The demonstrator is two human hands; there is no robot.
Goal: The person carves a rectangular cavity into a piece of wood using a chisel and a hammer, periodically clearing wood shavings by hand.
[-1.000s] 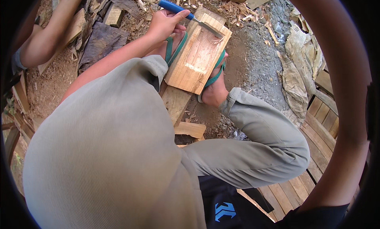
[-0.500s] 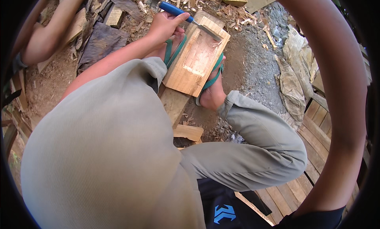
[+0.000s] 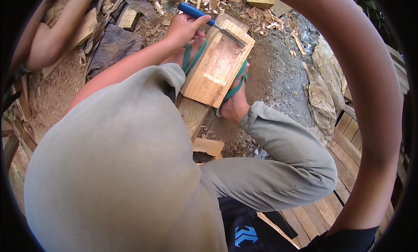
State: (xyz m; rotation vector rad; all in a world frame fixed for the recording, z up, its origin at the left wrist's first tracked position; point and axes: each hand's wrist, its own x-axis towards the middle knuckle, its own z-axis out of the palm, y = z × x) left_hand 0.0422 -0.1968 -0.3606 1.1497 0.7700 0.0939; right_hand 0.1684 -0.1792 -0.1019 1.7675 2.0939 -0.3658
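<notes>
My left hand (image 3: 185, 30) is closed round the blue handle of a chisel (image 3: 194, 12). The chisel's blade lies over the far end of a shallow rectangular recess cut in a wooden block (image 3: 202, 90), and a few curled shavings sit at its tip. My feet, in green-strapped sandals (image 3: 235, 86), brace the block from both sides. My right arm (image 3: 365, 77) arches along the right and the top; its hand is cut off by the upper edge. Close beyond the chisel handle, a metal tool head (image 3: 170, 7) on a brown handle shows partly.
A plank (image 3: 191, 115) supports the block. Offcuts (image 3: 128, 17), a dark sheet of bark (image 3: 113, 47) and wood shavings (image 3: 217, 1) litter the ground. At right lie grey gravel (image 3: 289, 69), a crumpled sack (image 3: 322, 91) and wooden slats (image 3: 344, 165). Another person's arm (image 3: 56, 43) is at far left.
The view has shifted slightly. The metal tool head at the top shows a little lower, and my right arm reaches farther along the upper edge. Left hand and chisel keep their place on the block.
</notes>
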